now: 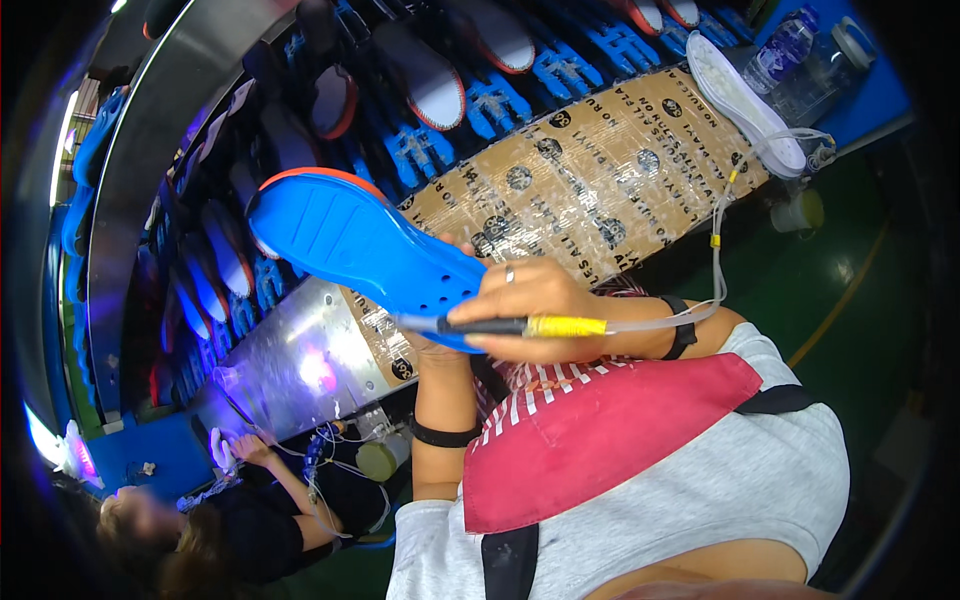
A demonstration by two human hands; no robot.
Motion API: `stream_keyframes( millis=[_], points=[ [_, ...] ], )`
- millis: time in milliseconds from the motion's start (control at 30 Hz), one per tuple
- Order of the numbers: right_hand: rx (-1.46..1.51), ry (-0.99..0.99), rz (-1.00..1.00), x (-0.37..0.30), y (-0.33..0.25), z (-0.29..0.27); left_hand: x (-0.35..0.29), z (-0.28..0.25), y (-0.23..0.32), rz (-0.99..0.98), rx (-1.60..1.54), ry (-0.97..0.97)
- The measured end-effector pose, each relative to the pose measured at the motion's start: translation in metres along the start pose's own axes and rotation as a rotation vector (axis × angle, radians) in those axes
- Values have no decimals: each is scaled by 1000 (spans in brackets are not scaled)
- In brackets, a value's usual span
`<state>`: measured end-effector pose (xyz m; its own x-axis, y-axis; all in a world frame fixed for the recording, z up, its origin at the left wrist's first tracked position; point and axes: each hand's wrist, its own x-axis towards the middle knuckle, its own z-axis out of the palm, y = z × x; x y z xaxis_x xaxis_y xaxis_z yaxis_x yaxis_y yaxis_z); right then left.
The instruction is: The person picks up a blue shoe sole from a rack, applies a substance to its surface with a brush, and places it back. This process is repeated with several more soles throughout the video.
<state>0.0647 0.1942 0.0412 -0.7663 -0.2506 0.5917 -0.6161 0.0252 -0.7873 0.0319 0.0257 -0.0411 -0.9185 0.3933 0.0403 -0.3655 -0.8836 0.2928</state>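
- The blue sole-shaped piece (350, 240) is held up just toward 10 o'clock of the middle, its orange-red rim showing along the upper edge; the broad, ridged end points to 10 o'clock and the end with small holes to 4.
- The left hand (463, 246) carries that piece from beneath; it is mostly hidden, so its exact grip I cannot tell.
- The right hand (540, 300), ring on one finger, is closed around a black-and-yellow pen-like tool (565, 327) with its tip toward 9 o'clock, at the piece's lower edge; whether it touches is unclear.
- A clear tube (690, 319) runs from the tool's back end, then bends up toward 2 o'clock.
- Beyond the piece lies a bench covered in printed cardboard (590, 220).
- At 2 o'clock, a white sole (730, 90) lies beside a plastic bottle (783, 52).
- Dark shoes (425, 80) line the rack from 9 to 12 o'clock.
- A co-worker (250, 530) sits at 8 o'clock.
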Motion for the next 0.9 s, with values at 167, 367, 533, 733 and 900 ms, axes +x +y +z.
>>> stream_keyframes(
  millis=[167,367,533,733,900],
  points=[
    [44,-112,-87,-2,6,5,1,-24,15,20,6,-26],
    [43,-152,27,1,12,-6,6,6,25,65,7,-118],
    [227,-506,191,3,11,-18,5,7,52,-22,233,-194],
    [-16,-445,65,-3,22,-16,13,16,74,-267,425,-97],
    [146,-536,22,-2,19,-23,19,24,84,-435,694,63]
  ],
)
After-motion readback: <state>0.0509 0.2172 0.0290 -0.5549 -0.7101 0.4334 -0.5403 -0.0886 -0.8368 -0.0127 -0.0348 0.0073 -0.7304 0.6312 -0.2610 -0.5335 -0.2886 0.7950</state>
